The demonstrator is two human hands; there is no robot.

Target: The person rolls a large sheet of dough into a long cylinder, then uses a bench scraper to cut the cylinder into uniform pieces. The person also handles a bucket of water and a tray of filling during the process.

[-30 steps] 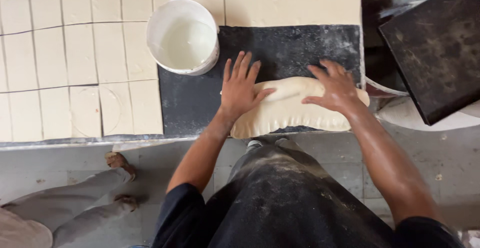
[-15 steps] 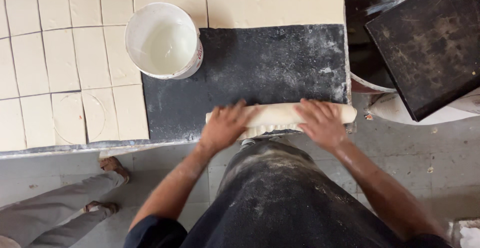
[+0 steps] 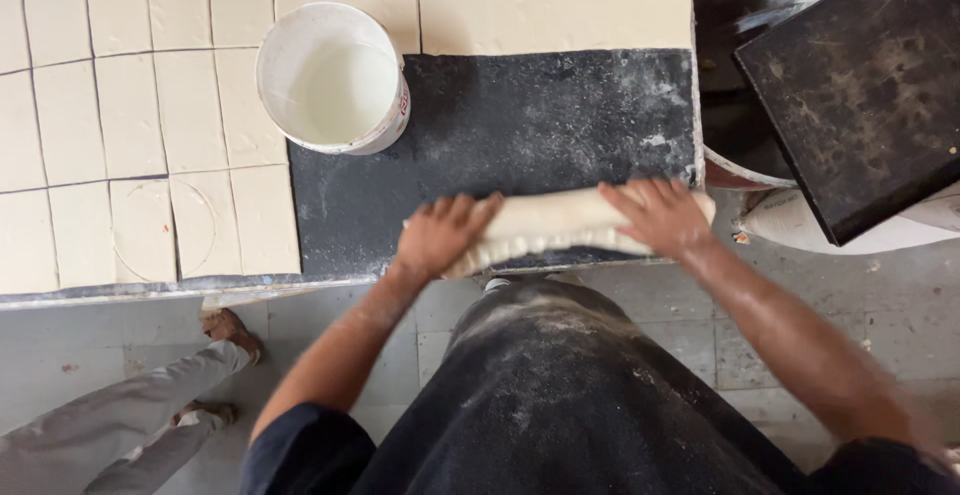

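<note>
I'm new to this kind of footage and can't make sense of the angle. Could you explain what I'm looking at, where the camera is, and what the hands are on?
There is no machine here: the camera sits on a person's head and looks straight down, so you see their own arms, dusty dark apron and the work surface from above. The left hand and right hand both press flat on a roll of pale dough lying near the front edge of a dark, floury board. Neither hand grips it; the palms rest on top. Behind the board stands a white bucket. To the left and behind lie sheets of dough cut into squares. A dark tray sits off to the right. At the lower left, another person's legs stand on the floor.
</note>
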